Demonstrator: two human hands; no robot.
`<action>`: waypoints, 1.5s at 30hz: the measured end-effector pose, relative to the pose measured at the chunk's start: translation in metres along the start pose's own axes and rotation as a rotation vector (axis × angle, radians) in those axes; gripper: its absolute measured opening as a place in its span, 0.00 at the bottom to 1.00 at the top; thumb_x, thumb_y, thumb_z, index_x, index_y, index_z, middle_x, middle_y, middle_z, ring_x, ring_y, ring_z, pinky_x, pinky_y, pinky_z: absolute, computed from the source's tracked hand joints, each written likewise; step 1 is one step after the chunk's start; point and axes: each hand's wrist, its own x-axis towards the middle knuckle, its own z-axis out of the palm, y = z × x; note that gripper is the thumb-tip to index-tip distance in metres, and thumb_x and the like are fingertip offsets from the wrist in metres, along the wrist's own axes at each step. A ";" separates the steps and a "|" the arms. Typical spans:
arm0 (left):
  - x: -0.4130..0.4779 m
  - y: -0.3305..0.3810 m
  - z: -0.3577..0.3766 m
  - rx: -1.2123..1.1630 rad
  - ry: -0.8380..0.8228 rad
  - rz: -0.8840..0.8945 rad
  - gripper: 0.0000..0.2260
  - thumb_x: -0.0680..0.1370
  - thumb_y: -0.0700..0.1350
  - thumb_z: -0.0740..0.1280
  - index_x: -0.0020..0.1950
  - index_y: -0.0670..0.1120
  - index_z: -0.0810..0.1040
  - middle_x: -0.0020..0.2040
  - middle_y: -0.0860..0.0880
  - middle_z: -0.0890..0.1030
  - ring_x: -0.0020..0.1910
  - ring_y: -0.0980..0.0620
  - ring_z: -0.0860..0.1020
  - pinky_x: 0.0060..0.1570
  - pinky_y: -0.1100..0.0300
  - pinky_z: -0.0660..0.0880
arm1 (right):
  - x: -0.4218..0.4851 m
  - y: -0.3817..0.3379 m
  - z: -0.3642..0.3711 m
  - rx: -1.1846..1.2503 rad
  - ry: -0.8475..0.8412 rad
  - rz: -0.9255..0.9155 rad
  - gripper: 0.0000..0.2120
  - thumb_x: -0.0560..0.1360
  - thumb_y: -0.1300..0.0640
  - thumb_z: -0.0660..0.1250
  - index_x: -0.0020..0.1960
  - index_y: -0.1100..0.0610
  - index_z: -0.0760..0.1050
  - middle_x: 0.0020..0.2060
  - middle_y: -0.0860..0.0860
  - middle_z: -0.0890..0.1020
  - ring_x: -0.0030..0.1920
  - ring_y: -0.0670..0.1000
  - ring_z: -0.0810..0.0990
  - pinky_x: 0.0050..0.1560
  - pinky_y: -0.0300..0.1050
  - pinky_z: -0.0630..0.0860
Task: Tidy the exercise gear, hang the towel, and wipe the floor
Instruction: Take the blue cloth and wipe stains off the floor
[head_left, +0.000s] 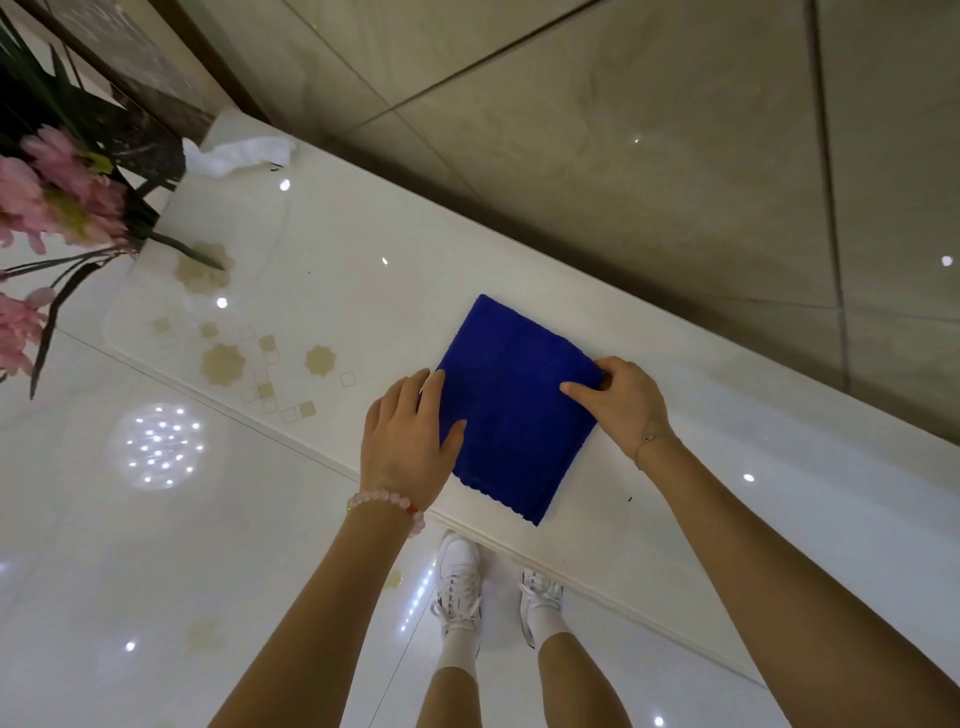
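We look down on a person's two bare arms reaching over a glossy white worktop (363, 270). A folded blue towel (514, 405) lies flat on it, between the two grips and touching both.

The left grip (405, 436) rests on the towel's left edge. Its fingers are fairly straight and its thumb lies on top of the cloth, so it presses rather than clasps. A pink bead bracelet (384, 501) circles that wrist.

The right grip (618, 395) holds the towel's right corner, with the thumb laid across the top of the cloth and the fingers curled over the edge. A thin chain bracelet (649, 441) sits on that wrist.

Well away from the left grip, far along the worktop, we see pink flowers (57, 197) with dark leaves. Beyond them lies a crumpled white tissue (239, 153). Past the right grip, on the far side of the worktop, rises a wall of large grey tiles (623, 130).

Below both grips, nearer the person, the shiny white floor (104, 545) reflects ceiling lights. A pair of white shoes (460, 571) stands close to the worktop's edge.
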 end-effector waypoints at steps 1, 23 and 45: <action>-0.002 0.000 -0.001 0.004 0.020 0.005 0.24 0.77 0.50 0.64 0.70 0.43 0.67 0.68 0.44 0.72 0.66 0.41 0.70 0.66 0.47 0.63 | 0.000 -0.001 0.000 0.003 -0.002 -0.004 0.20 0.72 0.48 0.68 0.58 0.60 0.74 0.54 0.56 0.80 0.49 0.53 0.78 0.51 0.46 0.77; -0.087 0.012 -0.137 0.050 0.286 0.132 0.22 0.76 0.52 0.65 0.63 0.39 0.75 0.58 0.40 0.79 0.55 0.38 0.78 0.55 0.41 0.74 | -0.126 -0.101 -0.041 0.444 -0.085 -0.164 0.02 0.74 0.60 0.67 0.47 0.58 0.75 0.41 0.50 0.80 0.41 0.47 0.77 0.40 0.34 0.75; -0.262 0.049 -0.314 0.138 0.496 0.327 0.26 0.76 0.58 0.55 0.68 0.44 0.70 0.64 0.45 0.76 0.64 0.44 0.73 0.61 0.46 0.72 | -0.377 -0.204 -0.167 0.748 0.208 -0.334 0.03 0.74 0.60 0.66 0.48 0.56 0.77 0.41 0.49 0.82 0.41 0.46 0.79 0.38 0.37 0.77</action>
